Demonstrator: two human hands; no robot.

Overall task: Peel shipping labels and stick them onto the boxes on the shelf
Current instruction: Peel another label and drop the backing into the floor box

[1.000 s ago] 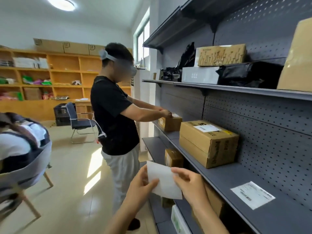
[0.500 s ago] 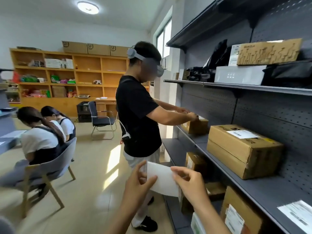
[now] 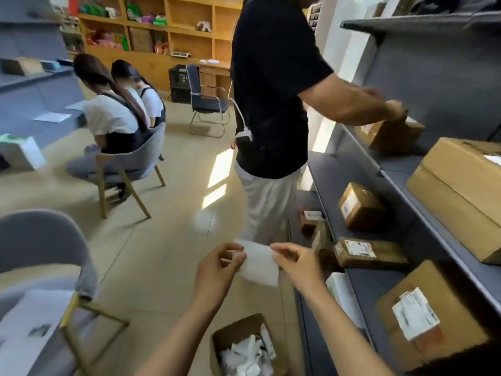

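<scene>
I hold a white shipping label sheet (image 3: pixel 259 264) in front of me at waist height, blank side up. My left hand (image 3: pixel 217 270) pinches its left edge and my right hand (image 3: pixel 296 263) pinches its right edge. On my right runs the grey shelf (image 3: pixel 366 283) with cardboard boxes: a labelled box (image 3: pixel 423 318) nearest me, a flat labelled box (image 3: pixel 370 252), a small labelled box (image 3: pixel 359 206) and a large box (image 3: pixel 458 191) one level up.
An open cardboard box (image 3: pixel 238 346) with crumpled white paper sits on the floor below my hands. A person in a black shirt (image 3: pixel 271 85) stands close ahead at the shelf. Two people sit at left; a grey chair (image 3: pixel 40 256) with papers is near left.
My view has tilted down and left, bringing the lower shelves and the floor box into sight. Both hands still pinch the sheet, now held flatter and lower.
</scene>
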